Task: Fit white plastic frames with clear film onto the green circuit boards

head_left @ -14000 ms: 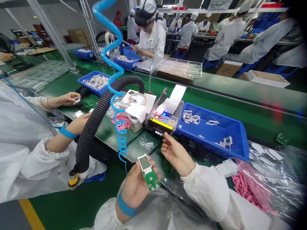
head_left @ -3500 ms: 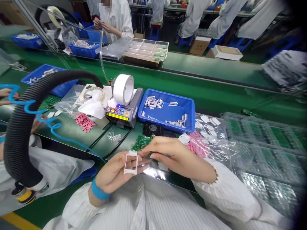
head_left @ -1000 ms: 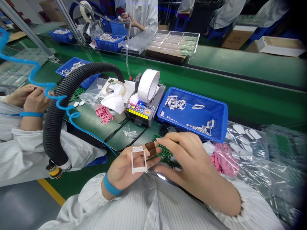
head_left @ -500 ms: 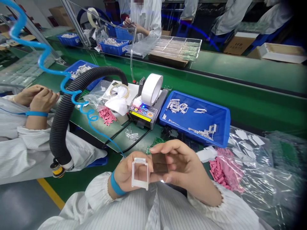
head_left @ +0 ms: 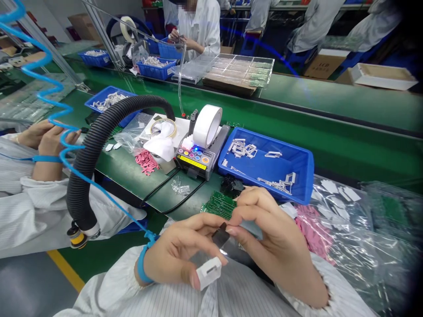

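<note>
My left hand, with a blue wrist strap, grips a small white plastic frame between thumb and finger. The frame is tilted so that a slotted end faces up. My right hand pinches a small dark rectangular panel by its upper corner. A left fingertip is close to that panel; whether it touches is unclear. Behind the hands lie green circuit boards and some black parts. Beyond them, a blue bin holds several white frames.
A tape dispenser carries a white tape roll. Pink pieces lie left of it; plastic bags cover the right. A black hose and coiled blue cord hang left, near a co-worker's hands.
The white frame has tipped from facing me to nearly edge-on and moved lower. The dark panel has turned and come down slightly. My hands have shifted, uncovering more of the green boards.
</note>
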A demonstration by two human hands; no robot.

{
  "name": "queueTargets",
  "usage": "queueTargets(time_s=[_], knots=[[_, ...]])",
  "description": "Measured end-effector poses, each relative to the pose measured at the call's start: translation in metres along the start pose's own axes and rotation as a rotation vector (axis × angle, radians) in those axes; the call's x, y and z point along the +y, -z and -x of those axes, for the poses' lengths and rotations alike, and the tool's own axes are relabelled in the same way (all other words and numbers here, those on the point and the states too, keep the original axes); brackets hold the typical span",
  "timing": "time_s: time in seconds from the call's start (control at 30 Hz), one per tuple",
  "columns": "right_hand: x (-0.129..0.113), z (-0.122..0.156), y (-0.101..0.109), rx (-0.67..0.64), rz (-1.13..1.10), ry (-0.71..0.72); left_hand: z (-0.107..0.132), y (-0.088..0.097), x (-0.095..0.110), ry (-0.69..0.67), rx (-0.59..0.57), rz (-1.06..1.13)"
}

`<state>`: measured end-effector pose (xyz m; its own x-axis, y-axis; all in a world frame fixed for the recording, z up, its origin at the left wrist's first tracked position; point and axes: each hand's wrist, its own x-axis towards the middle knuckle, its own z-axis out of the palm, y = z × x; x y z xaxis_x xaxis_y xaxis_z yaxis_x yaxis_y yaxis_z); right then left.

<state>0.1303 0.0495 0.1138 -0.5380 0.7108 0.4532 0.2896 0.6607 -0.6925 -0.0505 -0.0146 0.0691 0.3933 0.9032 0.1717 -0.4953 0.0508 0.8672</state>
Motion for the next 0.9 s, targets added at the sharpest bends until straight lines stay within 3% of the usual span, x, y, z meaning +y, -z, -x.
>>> queueTargets(time_s=[0.17,0.53,0.8,0.9], knots=[[-0.002,-0.001,0.002,-0.007,0.106,0.063,-0.002,0.002,0.001,-0.072,-0.071,-0.175],[0.004,0.006,-0.004,-0.015,0.101,0.051,-0.003,0.004,0.002,-0.091,-0.071,-0.295],[0.012,0.008,-0.014,-0.085,0.224,0.097,0.002,0.004,-0.004,0.078,0.048,-0.158],[0.009,0.012,-0.013,-0.149,0.218,0.095,0.004,0.007,-0.011,0.188,0.194,0.061]])
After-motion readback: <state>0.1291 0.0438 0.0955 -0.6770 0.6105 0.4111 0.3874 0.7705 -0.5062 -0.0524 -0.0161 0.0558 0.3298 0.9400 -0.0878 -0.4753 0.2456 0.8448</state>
